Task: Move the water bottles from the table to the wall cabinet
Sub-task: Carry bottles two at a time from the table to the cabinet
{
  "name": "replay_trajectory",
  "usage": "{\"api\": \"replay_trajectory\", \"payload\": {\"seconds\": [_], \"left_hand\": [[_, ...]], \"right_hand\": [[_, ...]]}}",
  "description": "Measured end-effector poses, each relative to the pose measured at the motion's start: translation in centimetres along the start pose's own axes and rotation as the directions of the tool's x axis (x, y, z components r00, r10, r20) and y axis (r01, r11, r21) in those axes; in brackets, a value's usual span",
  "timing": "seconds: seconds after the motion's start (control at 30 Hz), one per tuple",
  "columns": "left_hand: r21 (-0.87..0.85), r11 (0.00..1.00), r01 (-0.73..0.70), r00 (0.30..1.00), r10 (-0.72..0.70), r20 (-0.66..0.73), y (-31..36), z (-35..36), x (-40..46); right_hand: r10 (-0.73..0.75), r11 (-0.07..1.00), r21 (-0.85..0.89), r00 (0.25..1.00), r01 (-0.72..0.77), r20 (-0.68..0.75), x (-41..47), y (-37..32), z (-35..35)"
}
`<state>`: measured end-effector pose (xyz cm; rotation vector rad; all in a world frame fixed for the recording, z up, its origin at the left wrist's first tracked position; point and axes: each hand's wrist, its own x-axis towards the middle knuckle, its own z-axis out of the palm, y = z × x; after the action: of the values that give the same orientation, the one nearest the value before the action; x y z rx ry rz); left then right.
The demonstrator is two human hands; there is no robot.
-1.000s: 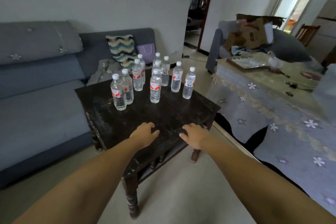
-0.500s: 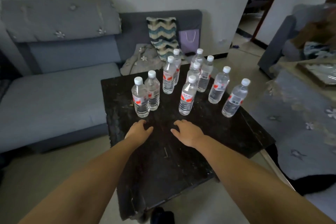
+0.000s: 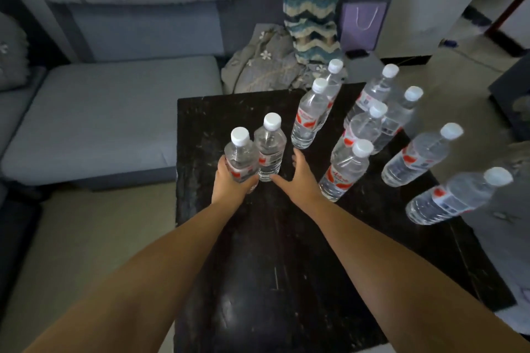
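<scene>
Several clear water bottles with white caps and red labels stand on a dark wooden table [image 3: 286, 266]. My left hand [image 3: 229, 182] is wrapped around the nearest left bottle [image 3: 239, 156], which still rests on the tabletop. Right beside it stands a second bottle [image 3: 269, 146]. My right hand [image 3: 301, 178] is spread open next to that second bottle, thumb near its base, fingers apart, not closed on it. More bottles [image 3: 347, 169] cluster to the right and behind. No wall cabinet is in view.
A grey-blue sofa [image 3: 114, 112] runs along the table's left and far sides, with a zigzag cushion [image 3: 311, 11], a crumpled cloth [image 3: 263, 63] and a purple bag [image 3: 362, 26] behind the bottles. Pale floor [image 3: 71, 252] lies to the left.
Both hands moved forward across the table to the front two bottles. My left hand closed around the left bottle; my right hand opened beside the second one. The view tilted down and closer.
</scene>
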<state>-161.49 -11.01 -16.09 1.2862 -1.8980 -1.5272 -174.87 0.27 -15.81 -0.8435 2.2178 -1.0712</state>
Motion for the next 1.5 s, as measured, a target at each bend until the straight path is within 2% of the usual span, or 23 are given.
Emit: {"api": "replay_trajectory", "payload": {"seconds": [0.13, 0.23, 0.3, 0.5, 0.6, 0.7, 0.83, 0.93, 1.07, 1.13, 1.27, 1.37, 1.5], "left_hand": [[-0.010, 0.997, -0.078, 0.996, 0.078, -0.032, -0.1, 0.8, 1.6], [-0.027, 1.000, -0.007, 0.999, 0.006, -0.038, 0.3, 0.8, 2.3], [-0.058, 0.996, 0.067, 0.997, -0.069, -0.031, 0.2, 0.5, 3.0], [-0.051, 0.997, 0.066, 0.998, -0.067, -0.018, 0.5, -0.3, 4.9], [-0.059, 0.996, 0.065, 0.998, -0.066, -0.009, 0.3, -0.4, 4.7], [-0.106, 0.986, 0.129, 0.992, -0.127, 0.025, -0.6, -0.8, 3.7], [-0.168, 0.967, 0.192, 0.981, -0.184, 0.066, -0.9, -1.1, 1.4], [-0.234, 0.942, 0.239, 0.971, -0.227, 0.080, -0.5, -1.2, 0.8], [-0.341, 0.891, 0.300, 0.951, -0.250, 0.182, 0.4, -1.9, -1.3], [-0.364, 0.880, 0.305, 0.945, -0.233, 0.230, 0.8, -2.1, -2.6], [-0.326, 0.900, 0.290, 0.928, -0.182, 0.324, 1.4, -1.9, -4.6], [-0.245, 0.934, 0.258, 0.911, -0.152, 0.384, 1.7, -1.1, -6.1], [-0.125, 0.976, 0.179, 0.915, -0.119, 0.385, 1.7, 0.1, -7.3]], "right_hand": [[-0.062, 0.982, 0.180, 0.998, 0.056, 0.030, 2.8, -0.1, 1.6], [-0.104, 0.955, 0.283, 0.994, 0.093, 0.026, 4.4, -0.3, 2.3], [-0.108, 0.950, 0.298, 0.993, 0.093, 0.036, 5.1, -0.1, 2.7], [-0.096, 0.953, 0.290, 0.995, 0.087, 0.017, 6.2, -0.4, 3.1], [-0.038, 0.958, 0.286, 0.998, 0.022, 0.050, 6.5, -0.3, 2.5], [0.035, 0.958, 0.279, 0.994, -0.064, 0.108, 5.8, 0.4, 2.1], [0.113, 0.922, 0.354, 0.985, -0.153, 0.131, 3.1, 0.6, 1.1], [0.142, 0.880, 0.429, 0.975, -0.204, 0.172, 1.8, 0.4, 0.4], [0.170, 0.755, 0.602, 0.964, -0.261, 0.205, -1.4, -0.7, -0.1], [0.166, 0.743, 0.621, 0.967, -0.250, 0.191, -3.3, -1.1, -0.4], [0.164, 0.787, 0.580, 0.977, -0.212, 0.135, -6.1, -0.9, -0.7], [0.215, 0.802, 0.562, 0.976, -0.200, 0.041, -8.4, -0.3, -1.5], [0.222, 0.808, 0.565, 0.974, -0.167, -0.031, -10.9, 0.6, -2.7]]}}
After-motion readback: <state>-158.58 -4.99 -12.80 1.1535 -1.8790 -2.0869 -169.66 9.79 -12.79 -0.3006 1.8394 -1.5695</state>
